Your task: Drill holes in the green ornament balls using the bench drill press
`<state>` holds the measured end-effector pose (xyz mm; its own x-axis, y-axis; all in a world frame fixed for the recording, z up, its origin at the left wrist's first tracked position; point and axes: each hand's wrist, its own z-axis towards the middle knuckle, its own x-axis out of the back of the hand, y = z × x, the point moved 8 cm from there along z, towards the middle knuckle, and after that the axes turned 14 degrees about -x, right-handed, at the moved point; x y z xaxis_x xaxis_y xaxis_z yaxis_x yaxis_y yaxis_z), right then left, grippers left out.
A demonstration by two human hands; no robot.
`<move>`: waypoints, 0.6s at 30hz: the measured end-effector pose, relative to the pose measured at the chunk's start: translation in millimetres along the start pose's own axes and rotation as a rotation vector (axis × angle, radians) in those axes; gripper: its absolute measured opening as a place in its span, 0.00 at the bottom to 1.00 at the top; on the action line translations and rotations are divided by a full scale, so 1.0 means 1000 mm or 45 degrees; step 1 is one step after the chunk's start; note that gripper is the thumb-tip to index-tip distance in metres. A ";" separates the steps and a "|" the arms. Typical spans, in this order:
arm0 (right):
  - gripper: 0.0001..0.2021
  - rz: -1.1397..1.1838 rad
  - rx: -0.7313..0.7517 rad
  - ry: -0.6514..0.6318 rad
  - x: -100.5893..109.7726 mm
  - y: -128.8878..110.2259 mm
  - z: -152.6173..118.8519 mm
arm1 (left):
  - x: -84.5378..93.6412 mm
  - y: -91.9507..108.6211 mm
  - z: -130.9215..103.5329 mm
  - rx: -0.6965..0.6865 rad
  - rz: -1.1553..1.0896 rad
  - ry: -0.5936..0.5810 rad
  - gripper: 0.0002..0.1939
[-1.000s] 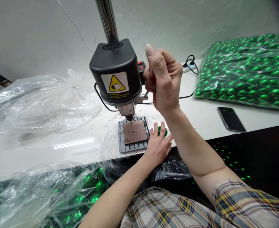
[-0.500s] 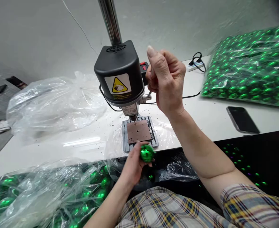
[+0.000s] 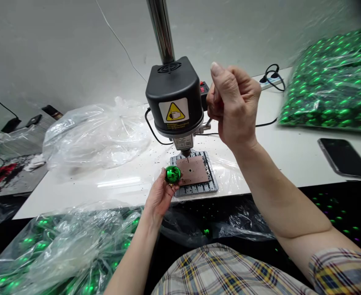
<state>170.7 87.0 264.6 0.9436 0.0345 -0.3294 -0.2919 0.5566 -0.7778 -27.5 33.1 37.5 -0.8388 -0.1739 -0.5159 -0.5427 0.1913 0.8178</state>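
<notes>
A shiny green ball [image 3: 172, 175] is held in the fingers of my left hand [image 3: 159, 196], beside the left edge of a brownish square pad [image 3: 197, 174]. The pad has a small hole near its middle and lies on the slotted metal base [image 3: 211, 182] of a small drill press [image 3: 174, 88]. The drill bit points down above the pad. My right hand [image 3: 237, 106] is closed in a fist around the drill press's feed handle [image 3: 209, 123]; most of the handle is hidden by the fingers.
Crumpled clear plastic [image 3: 97, 135] lies left of the press. A bag of green balls [image 3: 334, 86], a power strip [image 3: 269, 83] and a phone [image 3: 346, 157] are on the right. Another bag of green balls [image 3: 60, 250] is at the lower left. Dark shavings dot the table.
My left hand has moved the green ball up and leftward, from the base's front edge to beside the pad. My right fist keeps its place at the handle. The view has shifted left.
</notes>
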 end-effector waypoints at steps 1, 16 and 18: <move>0.28 0.001 0.001 -0.002 0.000 0.000 0.000 | 0.001 0.001 0.003 -0.026 0.020 -0.004 0.18; 0.23 0.087 0.062 -0.063 -0.002 0.000 0.001 | 0.003 0.016 0.038 -0.582 0.795 -0.241 0.30; 0.24 0.073 0.080 -0.065 -0.002 0.000 0.002 | -0.003 0.010 0.041 -0.548 0.818 -0.336 0.34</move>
<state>169.2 88.3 266.4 0.9328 0.1094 -0.3434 -0.3368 0.6034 -0.7228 -32.6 75.5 36.8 -0.9923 0.0872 0.0882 0.0670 -0.2213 0.9729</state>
